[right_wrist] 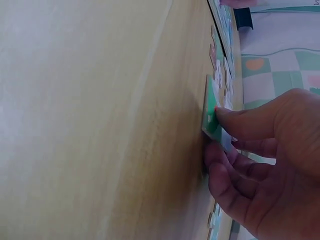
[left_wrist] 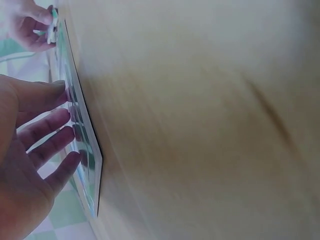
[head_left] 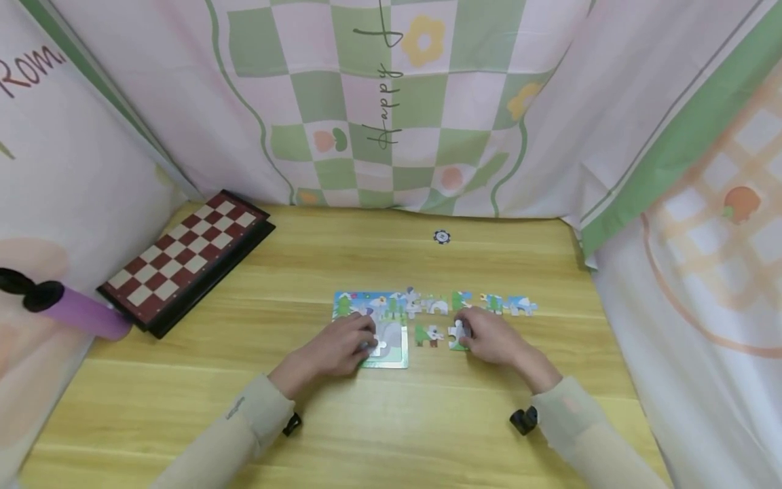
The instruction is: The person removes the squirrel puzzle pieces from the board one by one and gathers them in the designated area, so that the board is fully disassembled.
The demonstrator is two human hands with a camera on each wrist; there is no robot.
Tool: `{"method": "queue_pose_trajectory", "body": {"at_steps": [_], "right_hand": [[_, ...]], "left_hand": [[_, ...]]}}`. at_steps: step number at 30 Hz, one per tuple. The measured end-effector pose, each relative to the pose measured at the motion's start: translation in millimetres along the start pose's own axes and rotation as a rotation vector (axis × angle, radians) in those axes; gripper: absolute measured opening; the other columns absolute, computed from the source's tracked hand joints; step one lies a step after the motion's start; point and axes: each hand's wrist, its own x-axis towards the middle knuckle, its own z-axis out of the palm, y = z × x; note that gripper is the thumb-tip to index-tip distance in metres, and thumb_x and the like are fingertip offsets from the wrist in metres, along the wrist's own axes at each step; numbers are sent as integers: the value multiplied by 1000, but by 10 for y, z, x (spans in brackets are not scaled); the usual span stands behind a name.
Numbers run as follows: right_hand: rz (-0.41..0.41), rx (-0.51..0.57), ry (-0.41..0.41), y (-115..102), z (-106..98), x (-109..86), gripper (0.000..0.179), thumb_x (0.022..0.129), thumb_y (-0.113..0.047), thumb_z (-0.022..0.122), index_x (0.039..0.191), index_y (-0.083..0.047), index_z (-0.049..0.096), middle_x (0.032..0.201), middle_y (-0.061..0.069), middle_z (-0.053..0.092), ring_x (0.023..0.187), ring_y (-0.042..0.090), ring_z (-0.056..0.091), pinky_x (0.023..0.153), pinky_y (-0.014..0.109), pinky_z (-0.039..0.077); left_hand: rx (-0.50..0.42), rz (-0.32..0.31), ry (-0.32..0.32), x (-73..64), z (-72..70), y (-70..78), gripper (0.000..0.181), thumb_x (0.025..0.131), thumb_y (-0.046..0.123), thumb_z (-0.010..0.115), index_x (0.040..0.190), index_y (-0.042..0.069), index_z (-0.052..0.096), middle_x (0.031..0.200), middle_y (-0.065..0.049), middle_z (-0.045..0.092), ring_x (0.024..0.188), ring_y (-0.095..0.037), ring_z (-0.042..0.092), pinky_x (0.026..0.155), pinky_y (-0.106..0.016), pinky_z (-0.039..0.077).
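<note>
A puzzle board (head_left: pixel 398 360) with a colourful animal scene lies on the table. My left hand (head_left: pixel 343 345) rests on it; in the left wrist view its fingers (left_wrist: pixel 47 129) are spread and fairly straight, fingertips at the board's surface. To the right, my right hand (head_left: pixel 493 337) pinches a puzzle piece (right_wrist: pixel 212 112) with a green edge between thumb and fingers. That piece is tilted up from the table in the right wrist view. A loose green-and-grey puzzle piece (head_left: pixel 430 335) lies between the board and the right hand. Fingers hide part of the board.
Several more puzzle pieces (head_left: pixel 520 305) lie in a row beyond the right hand. A small round black-and-white token (head_left: pixel 442 236) sits further back. At the left are a folded chessboard (head_left: pixel 186 258) and a purple bottle (head_left: pixel 85 317). Printed curtains (head_left: pixel 391 102) hang around the table.
</note>
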Motion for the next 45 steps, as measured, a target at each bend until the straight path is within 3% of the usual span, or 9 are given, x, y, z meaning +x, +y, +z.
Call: {"method": "queue_pose_trajectory", "body": {"at_steps": [4,10,15,22,30,40,45], "right_hand": [[13,-68,10,-25,39,-3,40,95,-11,69,131,3,62,112,16,69,99,28,67,92,50,61],[14,-152,20,-61,63,-15,40,95,-12,68,133,1,63,112,16,67,93,26,67,85,48,62],[9,-190,30,-75,70,-15,39,94,-10,68,131,0,64,108,13,67,87,22,64,78,44,61],[5,-225,44,-83,87,-11,39,92,-7,68,130,-4,63,111,12,66,91,25,66,80,45,62],[-18,-275,41,-201,73,-16,50,82,4,72,130,-4,64,112,12,67,93,26,67,80,43,62],[-54,-302,76,-298,56,-18,50,79,10,71,125,-7,64,104,7,64,84,18,60,70,30,56],[-120,-340,156,-369,52,6,49,83,5,72,131,-2,62,108,9,64,88,19,63,73,30,60]], "left_hand": [[-8,-6,0,1,-7,2,20,96,17,69,114,10,78,125,-6,68,115,-22,63,105,-40,56],[-21,-18,3,-8,-8,4,21,96,14,69,114,9,78,126,-6,68,116,-23,63,106,-41,55],[-22,-16,6,-6,-2,-2,21,96,14,69,114,9,77,126,-7,69,116,-23,63,106,-41,55],[-11,-8,17,9,-2,-11,20,96,13,68,113,9,78,124,-6,69,115,-22,64,106,-40,55],[-9,3,62,1,16,-11,20,95,7,64,110,9,78,117,-5,71,108,-21,66,101,-38,57],[-31,9,127,-10,19,-28,23,100,7,60,119,9,72,121,-8,74,122,-27,68,110,-43,55],[-87,-58,175,-143,-9,-138,25,98,7,64,122,8,71,127,-8,71,125,-27,64,114,-47,50]]}}
